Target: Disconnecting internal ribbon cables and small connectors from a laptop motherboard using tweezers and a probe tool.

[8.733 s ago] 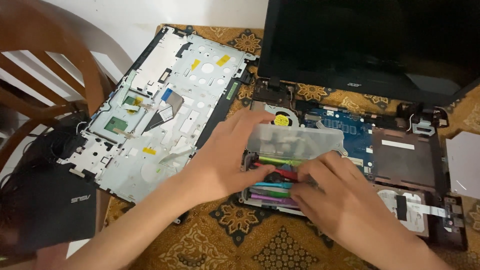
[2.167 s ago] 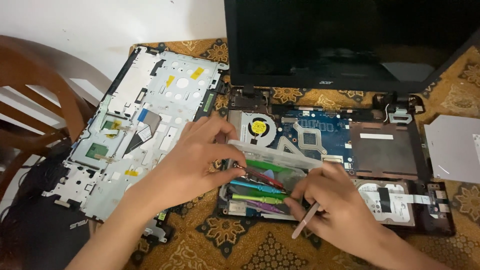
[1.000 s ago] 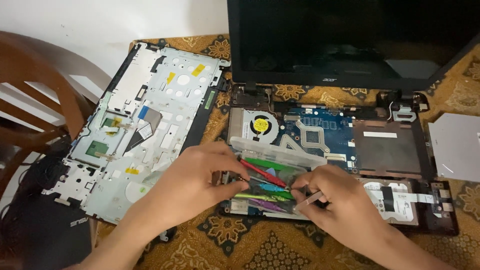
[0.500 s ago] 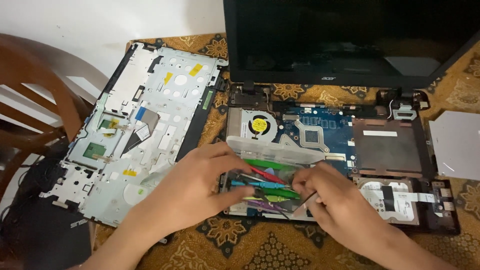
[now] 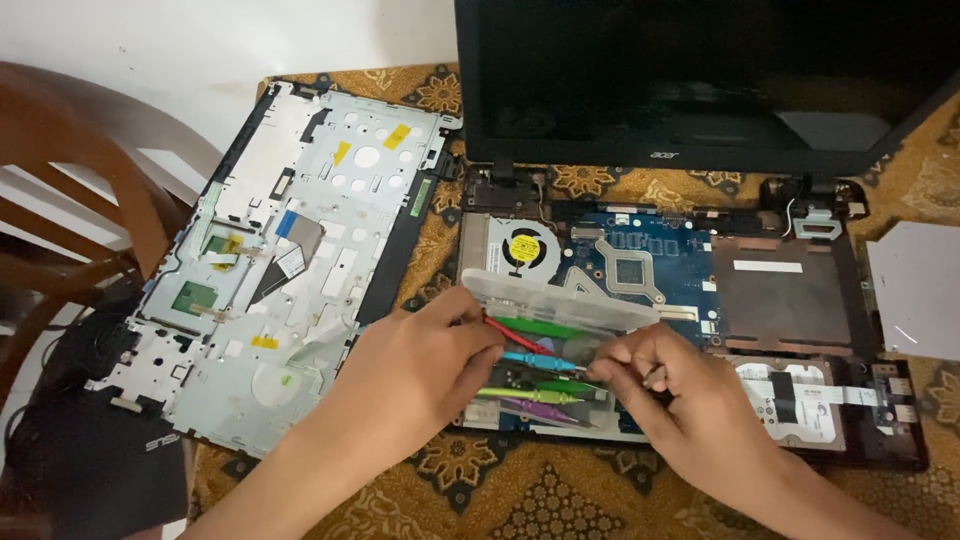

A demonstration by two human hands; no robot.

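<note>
Small clear plastic tool case (image 5: 540, 350), lid hinged up, sits on the front part of the opened black laptop base (image 5: 880, 445), over the near edge of the blue circuit board (image 5: 640, 250). Inside lie thin coloured tools in a row: red (image 5: 512, 335), green (image 5: 545, 327), blue (image 5: 540, 360), yellow-green (image 5: 525, 394), purple (image 5: 535, 410).

Left hand (image 5: 415, 375) at 9 o'clock of the case, fingers curled against its left end. Judged to be steadying it, since the case rests on uneven parts. No tool seen clamped in this hand.

Right hand (image 5: 680, 400) at 3 o'clock of the case, fingertips pinched narrow at the tool tips. A slim pale shaft shows at the fingers; whether it is gripped, I cannot tell for sure.

Raised lid leans toward 12 o'clock, partly covering the round fan with yellow hub (image 5: 522, 247). Silver hard drive (image 5: 790, 400) just beside the right hand at 3 o'clock.

Outward: black screen (image 5: 700, 70) stands upright at 12 o'clock, walling that side. Removed grey metal-backed keyboard cover (image 5: 290, 260) lies underside up at 9 to 10 o'clock, well apart from the case. Grey flat drive unit (image 5: 915, 290) at 2 o'clock, near the edge of the patterned brown-gold cloth (image 5: 520, 490). Brown wooden chair (image 5: 70, 200) far left.

Open room: cloth strip at 6 o'clock, between the forearms.
</note>
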